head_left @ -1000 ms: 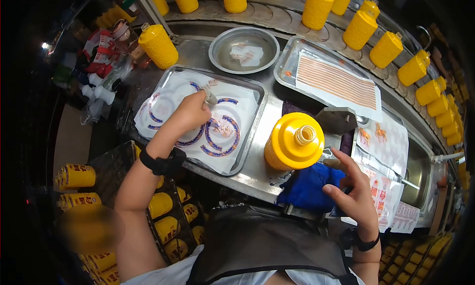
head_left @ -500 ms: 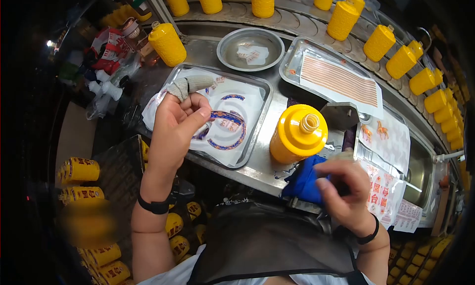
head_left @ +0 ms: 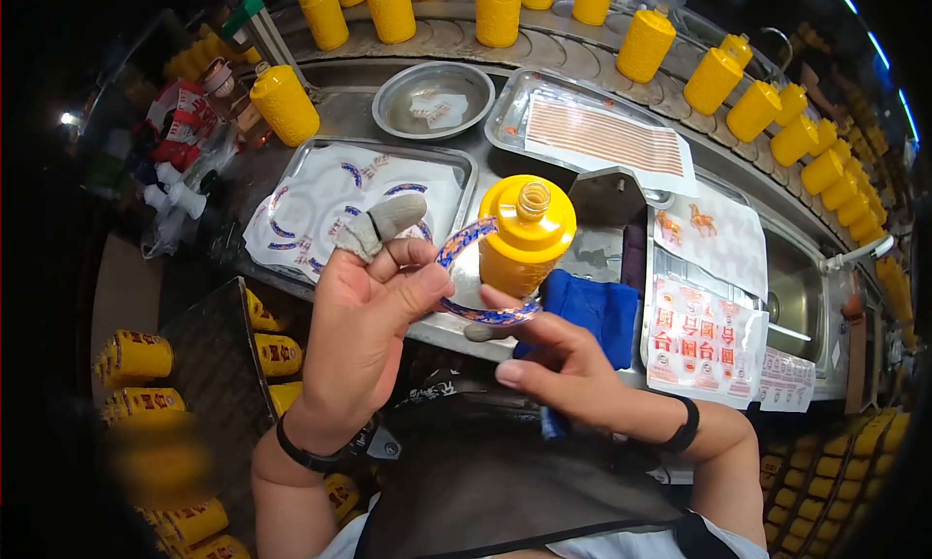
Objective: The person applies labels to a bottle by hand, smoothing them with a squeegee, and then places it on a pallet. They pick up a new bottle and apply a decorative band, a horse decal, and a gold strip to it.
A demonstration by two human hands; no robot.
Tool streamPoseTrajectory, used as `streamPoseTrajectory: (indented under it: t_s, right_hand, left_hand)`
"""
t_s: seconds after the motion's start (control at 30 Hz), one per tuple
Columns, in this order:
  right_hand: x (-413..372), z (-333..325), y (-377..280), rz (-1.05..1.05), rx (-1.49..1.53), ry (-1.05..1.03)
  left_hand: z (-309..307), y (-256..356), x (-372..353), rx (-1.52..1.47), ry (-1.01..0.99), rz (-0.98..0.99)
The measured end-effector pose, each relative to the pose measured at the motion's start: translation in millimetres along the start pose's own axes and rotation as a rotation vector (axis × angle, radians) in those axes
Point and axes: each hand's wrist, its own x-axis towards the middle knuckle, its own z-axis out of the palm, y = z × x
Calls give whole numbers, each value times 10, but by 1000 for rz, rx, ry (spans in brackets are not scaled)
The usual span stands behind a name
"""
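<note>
Between the thumb and fingers of my left hand, which wears a grey finger cot, is a curved decal strip patterned in blue and orange. My right hand reaches in from the right with thumb and fingers apart, its fingertips right at the strip's lower end. Just beyond stands an upright yellow bottle with a bare threaded neck; the strip's upper end overlaps it in this view. To the left, a metal tray carries white sheets with more curved decals. A blue cloth lies beside my right hand.
A round metal bowl holding a paper scrap sits behind, near a tray with a striped sheet. Red-lettered sheets lie right, by a sink. Yellow bottles line the curved conveyor.
My left hand has lifted the decal strip off the tray area toward the bottle. My right hand has moved left to the strip's lower end. The view has shifted slightly.
</note>
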Motion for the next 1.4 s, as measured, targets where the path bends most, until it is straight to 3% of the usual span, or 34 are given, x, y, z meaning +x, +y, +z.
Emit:
streamPoseTrajectory:
  t_s: [0.1,0.23,0.33,0.53,0.6,0.77,0.83,0.97,1.07,1.1,1.2,1.4]
  right_hand:
    - [-156,-53,-255,160,159,141]
    - [-157,-98,-257,30,144,375]
    - [-65,-128,-246,-120,7,493]
    - [203,-376,-151,-462,-652,638]
    - [319,-439,-115,-494,-672,656]
    - [385,-531,-154,-439,-909,655]
    - [382,-531,-152,-305,-753,675]
    - [357,-577,-188,-61,-547,620]
    - [347,-528,-139,-70,-359,600]
    - [356,-511,-108,-111,-472,605]
    - [410,-574,0,-218,-660,575]
    - [414,-589,-21,-231,-698,532]
  left_hand:
    - [17,-94,-66,-14,-28,-49]
    - [22,-258,-78,-10,-141,-67]
    - [22,-407,18,-12,-125,2]
    - [18,-623,408,204,-42,334]
    - [-111,-707,545,427,-56,449]
    - [-134,-705,717,500,-73,468]
    - [-177,-668,788,512,-109,479]
    - [-176,-695,880,54,-205,213]
    - [-102,-710,854,-183,-260,75]
    - [-111,-774,860,-133,-329,178]
    - [-116,-878,861,-35,-365,249]
    - [-155,-828,864,-74,-402,174]
